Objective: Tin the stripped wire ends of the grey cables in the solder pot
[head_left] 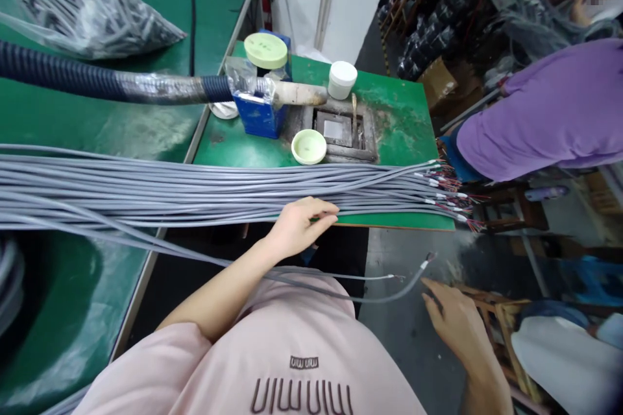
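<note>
A long bundle of grey cables (146, 185) lies across the green bench, with stripped ends and thin coloured wires at its right edge. My left hand (304, 224) rests on the near side of the bundle, fingers bent, thumb apart from the fingertips; whether a cable is under them is hidden. Two loose cables hang off the bench in front of my shirt; the thicker one (374, 300) curves up to a white-banded end. My right hand (452, 314) is just right of that end, in the air, its fingers apart and nothing between them.
Behind the bundle stand a blue box (260, 113), a white jar (342, 81), a pale green dish (309, 146) and a square metal pot (335, 130). A ribbed hose (97, 81) points at the pot. A plastic bag (82, 3) lies back left. A person in purple (545, 110) is at right.
</note>
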Available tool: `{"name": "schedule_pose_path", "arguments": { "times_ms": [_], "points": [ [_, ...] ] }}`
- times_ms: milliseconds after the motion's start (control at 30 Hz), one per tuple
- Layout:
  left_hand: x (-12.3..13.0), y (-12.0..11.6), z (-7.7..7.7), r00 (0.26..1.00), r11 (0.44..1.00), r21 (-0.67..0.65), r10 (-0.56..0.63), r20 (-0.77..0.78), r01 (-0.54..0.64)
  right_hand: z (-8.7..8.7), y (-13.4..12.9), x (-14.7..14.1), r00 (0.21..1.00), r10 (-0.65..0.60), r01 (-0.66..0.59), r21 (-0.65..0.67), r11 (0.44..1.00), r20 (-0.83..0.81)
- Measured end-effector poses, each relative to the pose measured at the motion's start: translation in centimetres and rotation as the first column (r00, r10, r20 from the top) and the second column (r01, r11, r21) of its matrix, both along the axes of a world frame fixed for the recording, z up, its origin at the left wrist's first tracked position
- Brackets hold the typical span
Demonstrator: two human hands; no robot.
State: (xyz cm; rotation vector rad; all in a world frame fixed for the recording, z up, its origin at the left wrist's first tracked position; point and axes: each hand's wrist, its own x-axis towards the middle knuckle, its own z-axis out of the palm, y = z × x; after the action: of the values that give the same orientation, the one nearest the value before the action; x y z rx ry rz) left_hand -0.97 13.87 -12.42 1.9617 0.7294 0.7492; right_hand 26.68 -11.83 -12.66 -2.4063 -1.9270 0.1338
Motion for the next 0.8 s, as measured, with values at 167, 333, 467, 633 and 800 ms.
{"name": "schedule_pose_path", "arguments": {
  "times_ms": [167,333,467,633,800],
  "points": [
    [2.7,-1.6,-1.1,0.91,0.865,0.47,0.039,-0.413,0.177,-2.7,2.4,-3.5,0.902,-0.109,0.078,-0.091,0.993,-0.417],
    [4.2,-1.7,-1.6,0.859,0.804,0.546,0.092,-0.504,0.235,-4.8,8.1,-8.9,0.404,-0.139,0.045,-0.133,0.99,-0.904],
    [3.9,-1.3,-1.4,0.933,0.845,0.488,-0.034,-0.358,0.218,-4.8,11.8,-9.1,-0.138,-0.045,0.265,-0.081,0.961,-0.989],
    [3.1,-1.6,-1.9,0.964,0.876,0.412,-0.188,-0.19,0.251,-0.9,13.0,-4.5,-0.173,0.316,0.82,0.041,0.57,-0.933],
    [2.8,-2.2,-1.9,0.951,0.936,0.168,-0.303,-0.06,0.309,1.6,11.0,-3.9,0.247,0.338,0.746,0.401,0.531,-0.908]
  ]
}}
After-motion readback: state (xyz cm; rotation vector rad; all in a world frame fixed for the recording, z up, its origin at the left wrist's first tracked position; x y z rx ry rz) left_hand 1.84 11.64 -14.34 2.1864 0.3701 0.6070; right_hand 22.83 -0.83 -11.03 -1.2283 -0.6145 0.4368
